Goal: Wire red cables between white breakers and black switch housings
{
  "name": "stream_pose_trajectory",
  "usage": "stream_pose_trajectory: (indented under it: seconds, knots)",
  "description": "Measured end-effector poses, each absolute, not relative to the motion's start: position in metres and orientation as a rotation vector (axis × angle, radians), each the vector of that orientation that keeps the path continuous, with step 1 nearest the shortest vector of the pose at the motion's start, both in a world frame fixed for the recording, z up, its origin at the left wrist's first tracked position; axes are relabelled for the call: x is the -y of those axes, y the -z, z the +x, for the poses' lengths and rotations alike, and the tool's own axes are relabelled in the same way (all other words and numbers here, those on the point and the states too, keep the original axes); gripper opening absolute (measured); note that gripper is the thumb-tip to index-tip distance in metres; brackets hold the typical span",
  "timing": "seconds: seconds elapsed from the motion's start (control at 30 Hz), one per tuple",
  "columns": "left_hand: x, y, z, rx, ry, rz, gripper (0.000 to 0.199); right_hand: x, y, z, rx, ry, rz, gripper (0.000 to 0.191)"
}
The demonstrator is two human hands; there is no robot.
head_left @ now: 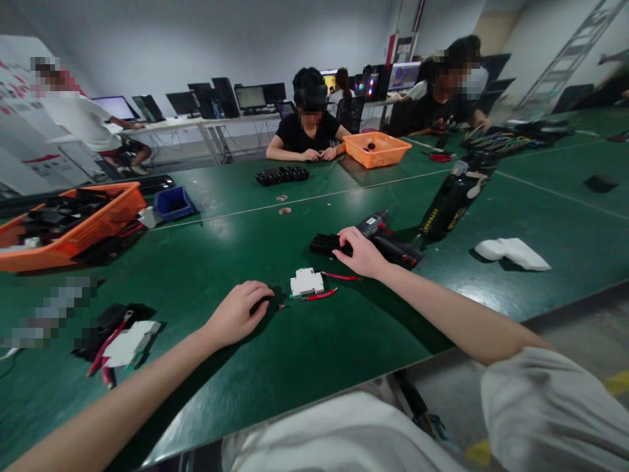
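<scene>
My left hand point(240, 311) rests on the green table point(304, 347), fingers curled with a gap between thumb and fingertips; a small dark thing under the fingers cannot be made out. Just right of it lies a white module point(307, 282) with red wires point(322, 295), touched by neither hand. Beyond the module, my right hand point(361, 252) has its fingers bent over the near end of a black part point(324, 244), thumb and index apart. A cordless screwdriver point(388, 239) lies right beside and behind my right hand.
At left are an orange basket point(105, 226) of black parts, a blue bin point(173, 204) and a second white module point(130, 344) with red wires. A black bottle-like object point(445, 206) and white wrap point(514, 252) are at right. Across sits a person near another orange basket point(376, 152).
</scene>
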State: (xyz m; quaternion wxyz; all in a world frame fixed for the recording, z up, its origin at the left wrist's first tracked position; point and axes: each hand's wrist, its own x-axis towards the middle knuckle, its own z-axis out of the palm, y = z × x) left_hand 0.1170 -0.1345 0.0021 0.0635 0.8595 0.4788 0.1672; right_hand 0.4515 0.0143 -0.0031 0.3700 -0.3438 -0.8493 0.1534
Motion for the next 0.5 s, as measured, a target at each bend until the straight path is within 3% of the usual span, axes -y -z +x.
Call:
stream_pose_trajectory:
  seconds: [0.33, 0.5]
  knots:
    - [0.146, -0.007, 0.138, -1.362, -0.56, 2.561, 0.021, -0.012, 0.006, 0.449, 2.236, -0.341, -0.914, 0.016]
    - [0.14, -0.006, 0.131, -1.324, -0.567, 2.516, 0.019, 0.008, -0.007, 0.449, 2.372, -0.266, -0.724, 0.015]
